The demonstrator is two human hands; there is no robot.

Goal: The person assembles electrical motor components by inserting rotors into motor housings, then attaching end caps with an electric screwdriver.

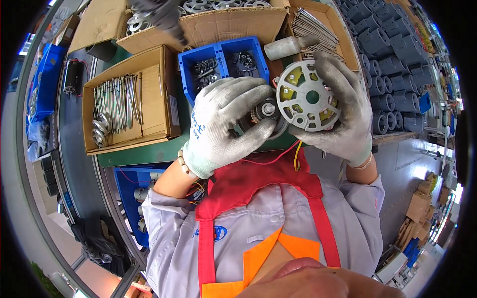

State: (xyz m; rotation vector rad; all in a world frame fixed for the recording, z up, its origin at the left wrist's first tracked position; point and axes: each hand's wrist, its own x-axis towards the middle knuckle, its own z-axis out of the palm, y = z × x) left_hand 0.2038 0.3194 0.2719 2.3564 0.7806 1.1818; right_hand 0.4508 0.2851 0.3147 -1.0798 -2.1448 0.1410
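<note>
Both my hands wear white gloves with grey-smudged fingers, and they meet over the near edge of the green bench. My left hand [221, 119] is closed around an armature [268, 108], its shaft tip and dark bearing end showing between thumb and fingers. Beside it, my right hand [345, 99] grips a round grey motor end cover [299, 105] by its rim, the slotted face turned up. Yellowish parts show through the slots. A dark round rim lies under the armature, mostly hidden by my fingers. Red and yellow wires [297, 155] hang below the cover.
A blue divided bin [188, 82] of small hardware stands just beyond my hands. Cardboard boxes hold long rods [117, 102] at left and more at far right. A grey cylindrical tool [282, 48] lies near the bin; a dark tool [159, 17] hangs overhead. Grey cylindrical housings [382, 102] are stacked at right.
</note>
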